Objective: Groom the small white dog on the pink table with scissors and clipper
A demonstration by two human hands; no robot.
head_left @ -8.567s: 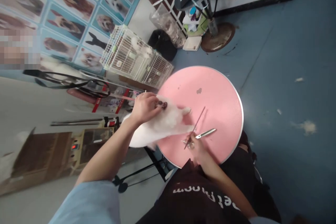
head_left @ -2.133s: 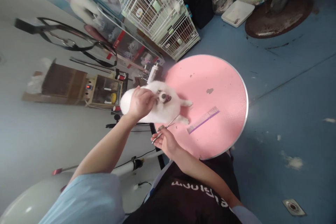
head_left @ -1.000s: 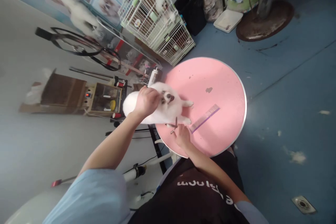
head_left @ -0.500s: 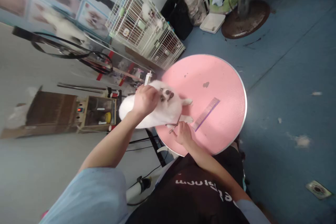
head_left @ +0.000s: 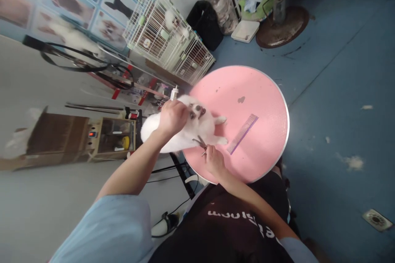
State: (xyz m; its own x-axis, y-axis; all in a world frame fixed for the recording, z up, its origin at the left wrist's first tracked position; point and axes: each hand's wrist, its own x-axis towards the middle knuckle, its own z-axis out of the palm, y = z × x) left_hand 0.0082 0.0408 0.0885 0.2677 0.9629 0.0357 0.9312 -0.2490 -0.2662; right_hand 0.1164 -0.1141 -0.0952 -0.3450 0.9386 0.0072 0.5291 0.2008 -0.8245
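Observation:
A fluffy white dog (head_left: 182, 141) is on the round pink grooming table (head_left: 262, 90), its front paws stretched out over the surface. Beside the dog's head, my left hand (head_left: 173, 118) is closed around a white squeeze bottle (head_left: 174, 93), whose nozzle points up past my fingers. Low by the dog's chest, my right hand (head_left: 215, 160) grips a small scissors-like metal tool (head_left: 200, 143). Its two jaws are spread apart; whether it is scissors or forceps I cannot tell. A comb (head_left: 243, 134) with a purple spine lies just beyond my right hand.
Stacked white wire cages (head_left: 160, 33), with a small white dog inside, stand past the table. A black bin (head_left: 205, 24) is beside them. Black straps (head_left: 89, 65) hang at the left, above a wooden box (head_left: 115, 133). White fur tufts (head_left: 354, 162) lie on the blue floor.
The metal tool has swung up and left over the dog's chest, and its jaws now show spread. My left hand and the bottle keep nearly the same place; the dog's head is slightly shifted.

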